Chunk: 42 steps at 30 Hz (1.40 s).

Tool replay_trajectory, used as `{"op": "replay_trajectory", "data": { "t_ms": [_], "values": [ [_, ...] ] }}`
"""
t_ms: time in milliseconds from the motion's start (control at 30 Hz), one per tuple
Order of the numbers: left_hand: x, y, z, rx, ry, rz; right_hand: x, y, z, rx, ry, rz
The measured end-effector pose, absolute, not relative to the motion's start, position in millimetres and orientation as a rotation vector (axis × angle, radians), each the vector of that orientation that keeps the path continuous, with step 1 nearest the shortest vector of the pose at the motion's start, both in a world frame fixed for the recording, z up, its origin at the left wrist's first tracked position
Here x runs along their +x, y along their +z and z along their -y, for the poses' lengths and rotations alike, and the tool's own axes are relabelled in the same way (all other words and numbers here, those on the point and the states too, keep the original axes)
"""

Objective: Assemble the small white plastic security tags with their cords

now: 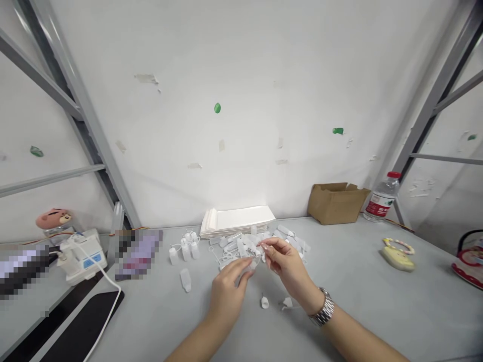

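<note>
At centre frame, we see the left hand [227, 296] grasping a small plastic bottle [249, 264] while the right hand [286, 264] pinches a thin plastic strap [264, 247]. More bottles [185, 251] stand just left of them.

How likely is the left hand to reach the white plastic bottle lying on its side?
Probably yes: the left hand sits close to the white plastic bottle, with only grey tabletop between them. It seems to hold white plastic pieces, so may need to release them.

Head view faces forward and down across bench [377, 301] toward hands [287, 266]; close range; wall [241, 100] fills upper frame.
</note>
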<state>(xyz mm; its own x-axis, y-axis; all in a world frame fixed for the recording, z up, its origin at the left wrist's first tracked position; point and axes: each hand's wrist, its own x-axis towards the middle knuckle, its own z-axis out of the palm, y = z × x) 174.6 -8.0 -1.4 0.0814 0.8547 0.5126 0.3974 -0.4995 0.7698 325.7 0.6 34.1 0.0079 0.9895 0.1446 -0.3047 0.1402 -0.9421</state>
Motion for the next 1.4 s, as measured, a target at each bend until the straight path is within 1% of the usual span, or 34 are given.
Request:
{"op": "replay_trajectory", "data": {
  "t_ms": [67,133,233,433,633,867,1033,1100,1267,1400],
  "values": [
    [173.6,-4.3,7.7,2.080,1.480,-1.220,322.1,31.4,1.5,-0.902,1.284,1.125],
    [173.4,-4.9,7.8,2.101,1.535,-1.229,318.0,27.8,2.7,-0.945,1.296,1.170],
    [174.5,-2.4,9.0,1.962,1.549,-1.245,313.9,24.8,2.8,-0.944,1.261,1.176],
    [177.0,6.0,13.8,1.608,1.429,-1.227,312.9,27.3,3.7,-0.883,1.191,1.205],
    [174.2,22.0,18.2,1.417,1.219,-1.335,319.8,30.0,4.8,-0.915,1.043,1.414],
    [170.0,24.2,19.2,1.543,1.108,-1.250,329.7,32.9,1.8,-0.947,0.891,1.704],
    [172.8,20.8,20.9,1.634,1.113,-1.291,326.9,27.8,1.8,-1.104,0.631,1.752],
    [173.5,20.7,19.3,1.580,1.092,-1.278,327.3,26.8,1.9,-1.084,0.634,1.783],
    [172.3,25.5,12.7,1.353,1.109,-1.193,335.3,31.8,0.1,-0.976,0.777,1.864],
    [170.8,27.5,11.4,1.299,1.084,-1.149,342.1,38.7,0.1,-0.938,0.754,1.943]
  ]
}}
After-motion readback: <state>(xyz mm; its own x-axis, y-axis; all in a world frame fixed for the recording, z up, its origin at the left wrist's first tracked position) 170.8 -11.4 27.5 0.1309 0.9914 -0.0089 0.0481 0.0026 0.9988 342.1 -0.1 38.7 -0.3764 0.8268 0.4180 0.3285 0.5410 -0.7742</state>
